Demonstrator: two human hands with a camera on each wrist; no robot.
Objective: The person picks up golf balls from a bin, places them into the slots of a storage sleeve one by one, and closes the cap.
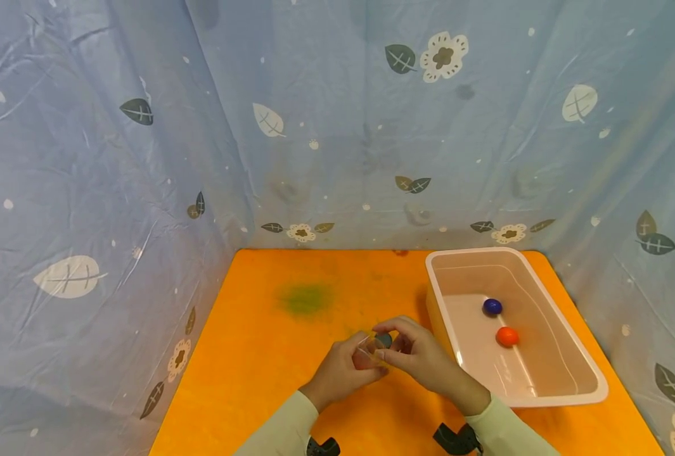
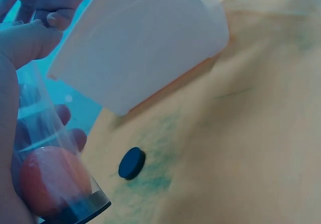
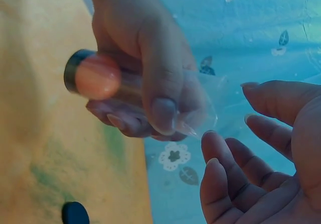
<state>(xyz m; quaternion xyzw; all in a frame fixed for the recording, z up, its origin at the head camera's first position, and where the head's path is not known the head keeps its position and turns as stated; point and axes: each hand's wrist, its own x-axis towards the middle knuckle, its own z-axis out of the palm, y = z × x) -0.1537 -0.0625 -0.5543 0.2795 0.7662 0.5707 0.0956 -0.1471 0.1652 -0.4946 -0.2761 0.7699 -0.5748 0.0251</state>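
Observation:
My left hand (image 1: 343, 370) grips a clear plastic tube (image 3: 135, 86). Inside it, a red-orange ball (image 2: 52, 179) rests against the dark cap (image 2: 80, 210) closing one end. The other end of the tube shows no cap. Close by that end is my right hand (image 3: 261, 158), its fingers loosely bent and spread with nothing between them; two fingertips come right up to the tube's rim. A second dark round cap (image 2: 132, 163) lies on the table beneath the hands, and the head view shows it between my right thumb and fingers, beyond them.
A pale pink plastic bin (image 1: 445, 316) stands at the right of the orange table (image 1: 269, 354). A blue ball (image 1: 492, 307) and a red-orange ball (image 1: 507, 337) lie on its floor. Green stains mark the tabletop. Blue patterned curtains (image 1: 337, 126) hang around the table's back and sides.

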